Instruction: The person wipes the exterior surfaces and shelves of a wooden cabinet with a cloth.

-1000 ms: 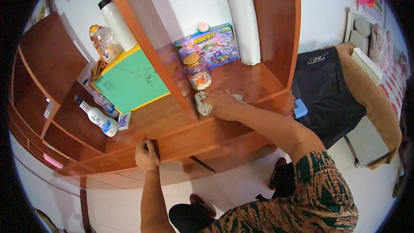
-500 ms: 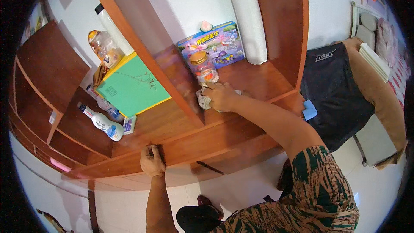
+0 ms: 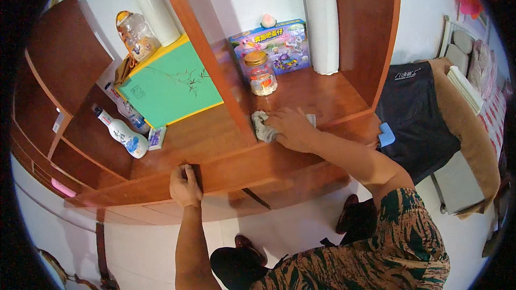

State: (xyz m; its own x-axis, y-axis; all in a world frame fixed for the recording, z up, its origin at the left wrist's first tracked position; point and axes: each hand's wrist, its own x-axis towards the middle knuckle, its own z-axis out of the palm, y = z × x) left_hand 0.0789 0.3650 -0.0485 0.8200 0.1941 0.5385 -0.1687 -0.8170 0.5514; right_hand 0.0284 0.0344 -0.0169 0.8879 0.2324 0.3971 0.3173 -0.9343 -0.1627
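Observation:
A pale crumpled cloth [image 3: 263, 127] lies on the wooden shelf, and my right hand [image 3: 293, 130] presses on it, fingers over its folds. Just behind stands a clear jar [image 3: 262, 78] with a gold lid and colourful contents. A purple-blue toy box [image 3: 285, 48] leans at the back wall, with a small pink round thing [image 3: 268, 20] above it. At the front edge of the cabinet [image 3: 226, 174], my left hand [image 3: 186, 185] is closed, its fingers curled. A dark patch beside it may be a shadow; whatever the fingers hold, if anything, is hidden.
An upright divider [image 3: 215, 48] separates the right compartment from a green box [image 3: 169, 86] carrying a plastic jar [image 3: 138, 37] and a white bottle [image 3: 156, 11]. Left of it lies a white-blue bottle [image 3: 122, 133]. A white roll [image 3: 321, 27] stands in the right compartment; a blue corner guard [image 3: 386, 135] sits on its edge.
My right hand and the cloth have moved away from the jar, toward the front of the shelf. My left hand stays at the front edge. The view has shifted slightly.

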